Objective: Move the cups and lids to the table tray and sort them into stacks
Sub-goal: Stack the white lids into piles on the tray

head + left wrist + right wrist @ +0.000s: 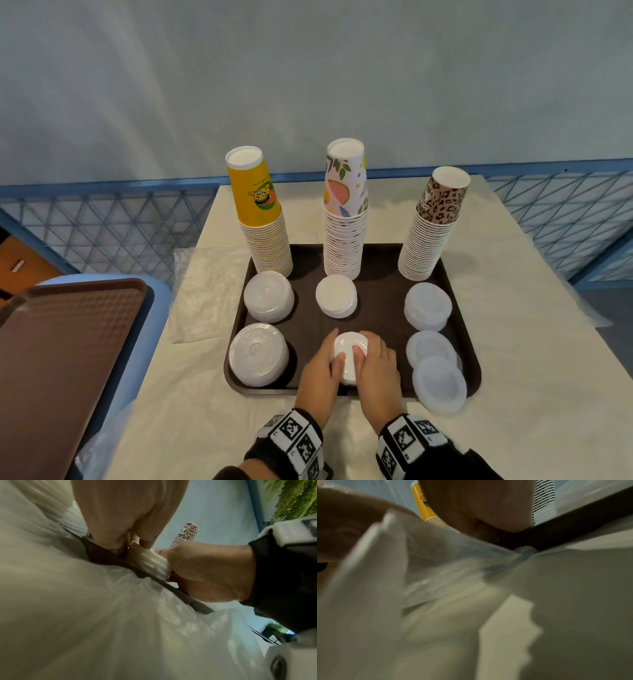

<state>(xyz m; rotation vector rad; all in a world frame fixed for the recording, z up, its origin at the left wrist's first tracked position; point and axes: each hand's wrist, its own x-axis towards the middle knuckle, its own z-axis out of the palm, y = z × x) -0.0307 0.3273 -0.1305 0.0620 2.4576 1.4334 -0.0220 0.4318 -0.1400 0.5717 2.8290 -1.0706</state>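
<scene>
A dark brown tray lies on the cream table. Along its back stand three upside-down cup stacks: yellow, fruit-print and leopard-print. Several stacks of white and clear lids sit in front of them. At the tray's front middle, my left hand and right hand grip a small stack of white lids from both sides, thumbs on top. In the left wrist view the lid stack shows between both hands, above the tray's edge.
A second brown tray lies empty on a blue surface at the left. Clear plastic wrap lies on the table left of the tray. One lid stack overhangs the tray's front right rim. A blue mesh fence runs behind.
</scene>
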